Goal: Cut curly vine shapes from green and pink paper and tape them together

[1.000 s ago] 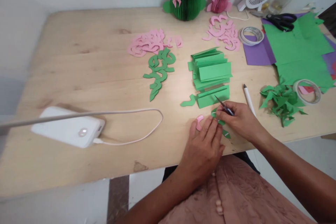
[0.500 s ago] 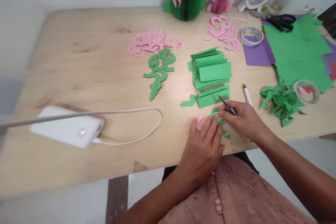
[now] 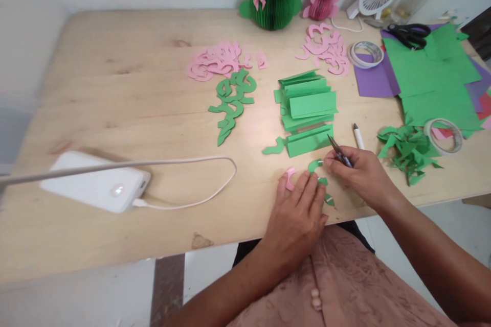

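Note:
My left hand [image 3: 297, 209] lies with its fingers stretched over a curvy green paper cutout [image 3: 315, 165], pressing it to the table; the cutout's middle is hidden. Small white strips show on its exposed parts. Beside my left index finger is a pink paper piece [image 3: 290, 178]. In my right hand [image 3: 358, 173] is a pair of small scissors [image 3: 339, 152], blades pointing up and left. The right fingertips are close to the cutout's upper end; whether they touch it I cannot tell. Folded green paper strips [image 3: 310, 140] and another green cutout [image 3: 274, 146] lie just beyond.
Pink cutouts [image 3: 215, 61] and green cutouts [image 3: 233, 102] lie in piles. On the right are a white pen [image 3: 358, 136], green scraps [image 3: 408, 153], tape rolls [image 3: 366, 54] and black-handled scissors [image 3: 410, 34]. A white power bank [image 3: 95, 181] with a cable rests at left.
My right hand with the scissors has shifted slightly right, away from the cutout's upper end, uncovering a white strip there. My left hand stays in place.

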`<state>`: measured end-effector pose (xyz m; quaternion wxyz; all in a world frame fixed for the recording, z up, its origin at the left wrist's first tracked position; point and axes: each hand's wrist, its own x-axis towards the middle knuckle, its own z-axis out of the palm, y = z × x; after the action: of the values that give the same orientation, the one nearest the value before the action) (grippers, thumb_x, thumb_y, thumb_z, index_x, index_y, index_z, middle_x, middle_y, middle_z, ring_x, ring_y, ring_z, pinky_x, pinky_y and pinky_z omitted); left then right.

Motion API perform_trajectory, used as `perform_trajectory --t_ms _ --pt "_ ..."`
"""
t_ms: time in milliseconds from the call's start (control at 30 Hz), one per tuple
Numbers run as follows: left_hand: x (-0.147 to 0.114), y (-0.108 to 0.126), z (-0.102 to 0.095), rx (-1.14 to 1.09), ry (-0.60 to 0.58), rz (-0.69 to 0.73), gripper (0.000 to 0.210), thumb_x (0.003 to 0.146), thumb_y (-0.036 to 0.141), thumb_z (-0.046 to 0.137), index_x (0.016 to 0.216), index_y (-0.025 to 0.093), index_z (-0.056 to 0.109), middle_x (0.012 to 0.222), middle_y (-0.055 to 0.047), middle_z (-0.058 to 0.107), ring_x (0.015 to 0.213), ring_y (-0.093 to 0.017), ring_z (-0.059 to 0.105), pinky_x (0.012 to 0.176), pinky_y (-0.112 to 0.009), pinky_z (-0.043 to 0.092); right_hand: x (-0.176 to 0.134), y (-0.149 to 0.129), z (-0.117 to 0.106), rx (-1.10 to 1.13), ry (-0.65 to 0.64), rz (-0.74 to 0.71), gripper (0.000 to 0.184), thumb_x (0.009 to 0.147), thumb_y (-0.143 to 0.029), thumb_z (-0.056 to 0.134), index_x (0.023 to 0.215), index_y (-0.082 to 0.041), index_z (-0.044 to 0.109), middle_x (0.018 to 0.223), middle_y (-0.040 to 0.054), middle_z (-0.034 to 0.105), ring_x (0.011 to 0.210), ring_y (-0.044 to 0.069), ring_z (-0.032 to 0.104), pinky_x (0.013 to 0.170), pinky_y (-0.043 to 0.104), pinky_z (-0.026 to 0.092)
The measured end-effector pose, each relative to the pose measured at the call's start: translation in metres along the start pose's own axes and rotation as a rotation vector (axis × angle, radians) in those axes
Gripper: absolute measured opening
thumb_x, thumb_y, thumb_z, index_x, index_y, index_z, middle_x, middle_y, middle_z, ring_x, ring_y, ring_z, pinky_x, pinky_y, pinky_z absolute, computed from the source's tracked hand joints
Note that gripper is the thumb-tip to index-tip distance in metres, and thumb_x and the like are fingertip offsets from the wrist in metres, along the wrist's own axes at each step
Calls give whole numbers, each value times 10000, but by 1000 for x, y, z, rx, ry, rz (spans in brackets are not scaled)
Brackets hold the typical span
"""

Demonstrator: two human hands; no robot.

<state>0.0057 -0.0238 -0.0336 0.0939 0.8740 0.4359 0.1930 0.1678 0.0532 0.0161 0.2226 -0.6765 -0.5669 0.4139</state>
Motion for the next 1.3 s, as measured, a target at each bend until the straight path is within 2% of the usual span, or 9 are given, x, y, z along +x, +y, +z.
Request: perform_trajectory --t_ms 167,400,700,833,933,1067,1300 --pt "-4 5 2 13 38 4 408 946 311 435 1287 109 535 1413 -142 501 1352 -288 396 1135 -595 198 -6 4 -1 29 48 34 192 708 -367 625 721 -177 646 569 -32 555 474 99 429 456 239 331" --pt "-8 4 0 -31 123 -58 368 917 271 467 1237 121 571 1343 -128 573 1295 -292 462 1109 -570 237 -15 10 -3 31 74 18 208 707 -386 636 721 -179 663 639 -1 620 587 141 537 563 262 425" --pt "-6 -9 -8 -47 192 -75 261 910 202 505 1135 128 613 1248 -115 642 1252 -301 511 1095 -570 245 -29 15 -4 56 83 20 206 722 -390 638 719 -185 658 649 1 615 622 158 553 577 271 444" --pt "-3 -21 -15 -50 262 -79 202 902 149 514 1066 123 630 1175 -126 676 1178 -284 569 1058 -555 322 -33 16 -5 65 100 32 188 721 -379 643 723 -192 655 648 -7 598 610 143 527 559 254 423" --pt "-2 -31 -20 -57 338 -85 186 871 109 557 1036 137 639 1079 -106 710 1106 -261 604 974 -480 433 -36 16 -6 89 107 49 190 716 -383 653 720 -193 647 632 -14 577 594 134 503 543 246 404" --pt "0 -42 -24 -53 401 -42 169 855 84 575 1005 121 645 959 -104 727 994 -243 631 869 -417 500 -39 17 -8 108 102 60 206 709 -394 667 724 -190 643 620 -17 563 579 131 487 534 246 391" --pt "18 -60 -26 -15 351 120 114 900 120 538 920 145 648 881 -62 724 913 -202 628 841 -370 497 -42 16 -6 123 100 44 216 717 -402 670 718 -189 639 640 -12 567 591 130 485 542 247 385"
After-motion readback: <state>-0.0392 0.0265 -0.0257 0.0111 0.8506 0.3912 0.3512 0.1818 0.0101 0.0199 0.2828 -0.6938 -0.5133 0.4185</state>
